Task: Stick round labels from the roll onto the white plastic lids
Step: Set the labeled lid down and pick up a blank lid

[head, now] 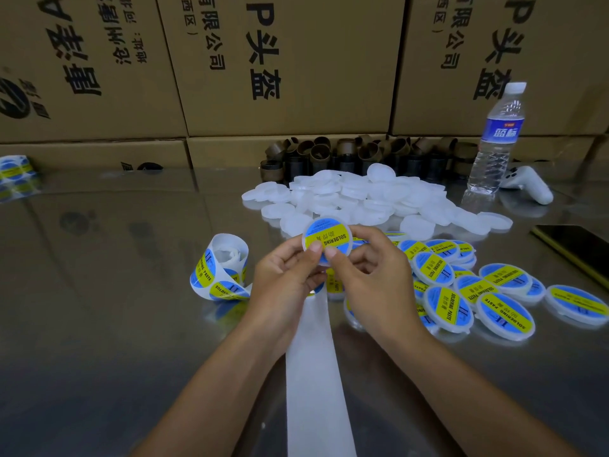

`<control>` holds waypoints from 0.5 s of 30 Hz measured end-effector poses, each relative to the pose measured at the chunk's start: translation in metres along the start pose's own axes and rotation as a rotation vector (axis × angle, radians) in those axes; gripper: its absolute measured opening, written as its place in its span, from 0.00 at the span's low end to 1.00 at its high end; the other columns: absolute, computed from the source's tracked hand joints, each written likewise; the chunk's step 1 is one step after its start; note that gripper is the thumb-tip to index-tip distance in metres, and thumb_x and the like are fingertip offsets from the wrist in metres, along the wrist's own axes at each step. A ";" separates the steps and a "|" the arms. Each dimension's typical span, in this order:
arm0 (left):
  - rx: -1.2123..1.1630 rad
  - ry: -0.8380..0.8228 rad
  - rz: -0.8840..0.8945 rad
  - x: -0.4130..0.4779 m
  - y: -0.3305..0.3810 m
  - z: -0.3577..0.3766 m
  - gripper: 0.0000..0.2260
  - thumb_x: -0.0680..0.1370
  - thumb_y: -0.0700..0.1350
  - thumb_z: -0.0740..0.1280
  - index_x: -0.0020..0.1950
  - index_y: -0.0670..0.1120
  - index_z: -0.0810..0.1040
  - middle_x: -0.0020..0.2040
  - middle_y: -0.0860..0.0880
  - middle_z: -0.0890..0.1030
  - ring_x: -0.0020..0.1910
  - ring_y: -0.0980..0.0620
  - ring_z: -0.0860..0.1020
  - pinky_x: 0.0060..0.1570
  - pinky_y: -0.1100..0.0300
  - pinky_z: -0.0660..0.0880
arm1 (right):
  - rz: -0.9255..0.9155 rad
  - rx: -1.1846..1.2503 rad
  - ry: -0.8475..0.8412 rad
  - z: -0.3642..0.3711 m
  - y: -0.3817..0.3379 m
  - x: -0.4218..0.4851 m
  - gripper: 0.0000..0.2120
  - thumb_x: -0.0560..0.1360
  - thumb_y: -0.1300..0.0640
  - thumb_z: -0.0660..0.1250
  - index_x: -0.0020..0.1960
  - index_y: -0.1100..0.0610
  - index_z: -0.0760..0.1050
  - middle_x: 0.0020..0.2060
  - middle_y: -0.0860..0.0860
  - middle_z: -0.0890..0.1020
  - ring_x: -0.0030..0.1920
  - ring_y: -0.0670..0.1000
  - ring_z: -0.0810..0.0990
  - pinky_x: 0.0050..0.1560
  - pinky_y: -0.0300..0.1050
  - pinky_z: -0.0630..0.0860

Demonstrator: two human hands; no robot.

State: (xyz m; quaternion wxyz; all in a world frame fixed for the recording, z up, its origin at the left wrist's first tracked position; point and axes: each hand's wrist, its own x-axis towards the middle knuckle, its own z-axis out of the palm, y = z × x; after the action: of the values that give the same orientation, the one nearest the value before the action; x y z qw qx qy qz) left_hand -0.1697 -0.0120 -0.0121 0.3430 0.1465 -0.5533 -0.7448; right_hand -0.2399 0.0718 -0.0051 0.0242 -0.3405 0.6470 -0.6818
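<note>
I hold the lid [328,239] above the surface [115,291], in front of the pile of bare lids [356,196]. My left hand [283,278] and right hand [372,275] both clamp it, fingers [359,235] curled behind the rim and thumbs on its label. Risks as I judge them: uneven thumb pressure creases the label or traps a bubble, and a slack grip drops the lid among the labelled lids [478,291].

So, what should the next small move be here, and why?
Probably set the held lid down on the labelled pile to the right. Its label already looks fully on, the left hand and right hand both pressing thumbs on it, and finished lids lie there.
</note>
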 end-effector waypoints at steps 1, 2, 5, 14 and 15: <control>0.002 -0.005 0.002 0.000 0.000 -0.001 0.10 0.78 0.42 0.64 0.57 0.41 0.79 0.46 0.45 0.85 0.45 0.50 0.81 0.47 0.61 0.77 | 0.025 0.059 0.000 -0.001 -0.001 0.000 0.06 0.75 0.59 0.69 0.46 0.49 0.76 0.31 0.52 0.82 0.31 0.48 0.79 0.34 0.40 0.76; 0.007 -0.003 0.001 0.001 0.000 -0.001 0.10 0.78 0.42 0.64 0.57 0.41 0.79 0.45 0.46 0.85 0.43 0.51 0.81 0.45 0.62 0.77 | 0.046 0.106 0.002 -0.001 -0.002 0.000 0.05 0.76 0.59 0.67 0.45 0.50 0.77 0.31 0.51 0.82 0.30 0.45 0.79 0.34 0.39 0.76; 0.028 0.005 -0.002 0.001 0.000 -0.001 0.08 0.78 0.41 0.64 0.54 0.44 0.80 0.43 0.47 0.85 0.41 0.52 0.78 0.41 0.64 0.75 | 0.066 0.102 0.020 -0.002 -0.001 0.001 0.04 0.77 0.59 0.66 0.45 0.52 0.78 0.31 0.51 0.83 0.30 0.42 0.78 0.34 0.39 0.76; 0.031 0.019 -0.004 0.000 0.000 0.000 0.08 0.77 0.42 0.66 0.54 0.45 0.81 0.45 0.46 0.84 0.43 0.53 0.80 0.44 0.64 0.77 | 0.032 0.000 0.098 -0.012 0.007 0.014 0.07 0.75 0.58 0.68 0.43 0.46 0.79 0.31 0.42 0.81 0.32 0.38 0.78 0.36 0.31 0.74; 0.026 0.030 -0.005 0.000 0.000 0.000 0.07 0.78 0.42 0.66 0.53 0.47 0.81 0.42 0.49 0.84 0.41 0.55 0.81 0.42 0.65 0.77 | 0.027 -0.038 0.132 -0.016 0.009 0.017 0.06 0.75 0.57 0.68 0.45 0.47 0.79 0.30 0.43 0.80 0.30 0.38 0.77 0.34 0.31 0.73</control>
State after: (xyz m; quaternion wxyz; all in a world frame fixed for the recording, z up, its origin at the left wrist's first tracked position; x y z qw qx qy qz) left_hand -0.1699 -0.0125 -0.0124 0.3475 0.1635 -0.5576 -0.7359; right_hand -0.2643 0.0766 -0.0046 -0.0157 -0.2863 0.6645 -0.6901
